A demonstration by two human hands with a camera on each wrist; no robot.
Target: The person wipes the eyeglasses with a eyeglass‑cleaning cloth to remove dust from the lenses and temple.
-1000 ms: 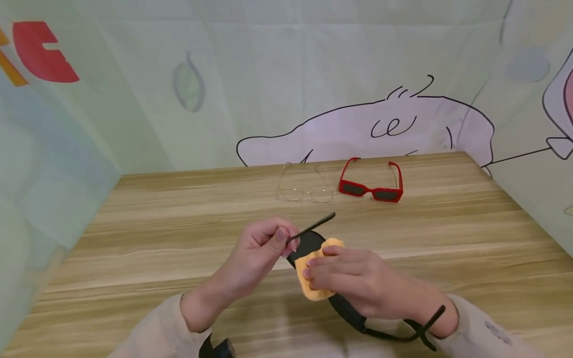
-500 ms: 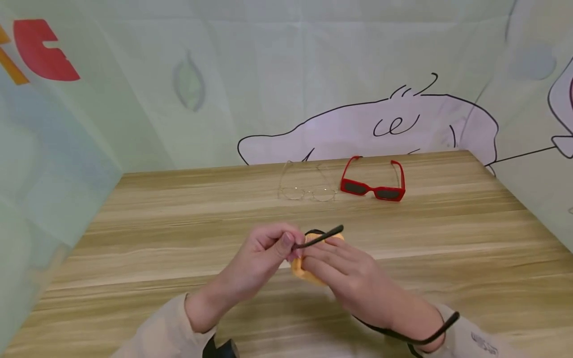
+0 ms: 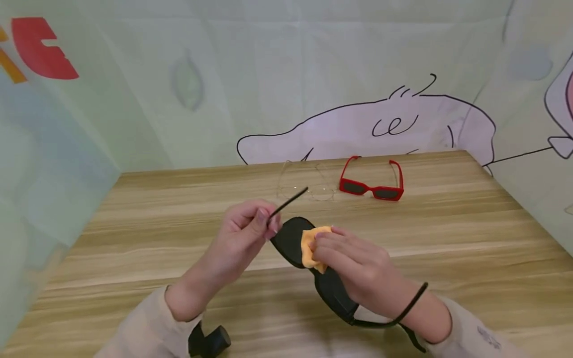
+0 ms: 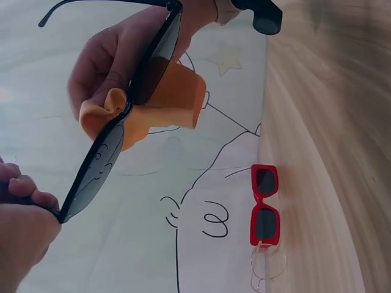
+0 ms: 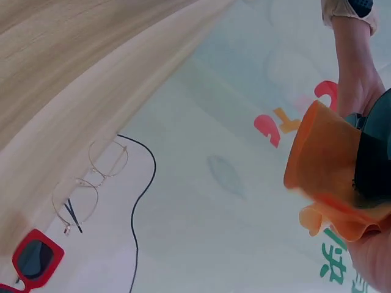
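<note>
Black-framed sunglasses [image 3: 288, 242] are held up over the table with both temples unfolded. My left hand [image 3: 239, 236] pinches them where one temple meets the front frame. An orange cloth [image 3: 309, 251] is bunched in the fingers of my right hand [image 3: 360, 263], lying over the inner part of the lens nearest my left hand, by the bridge. The left wrist view shows the cloth [image 4: 177, 97] wrapped across both sides of the frame at the bridge. In the right wrist view the cloth [image 5: 324, 162] overlaps a dark lens [image 5: 374, 159]. The other temple crosses my right wrist.
Red sunglasses [image 3: 370, 191] stand near the table's back edge, temples pointing backward. Just left of them lie thin wire-framed eyeglasses [image 3: 323, 195]. A printed backdrop [image 3: 268, 74] rises behind the wooden table [image 3: 156, 223].
The right hand and cloth slid over the lens by the left hand, covering it, then drew back to the bridge. The left hand and sunglasses shifted left and slightly up in the head view.
</note>
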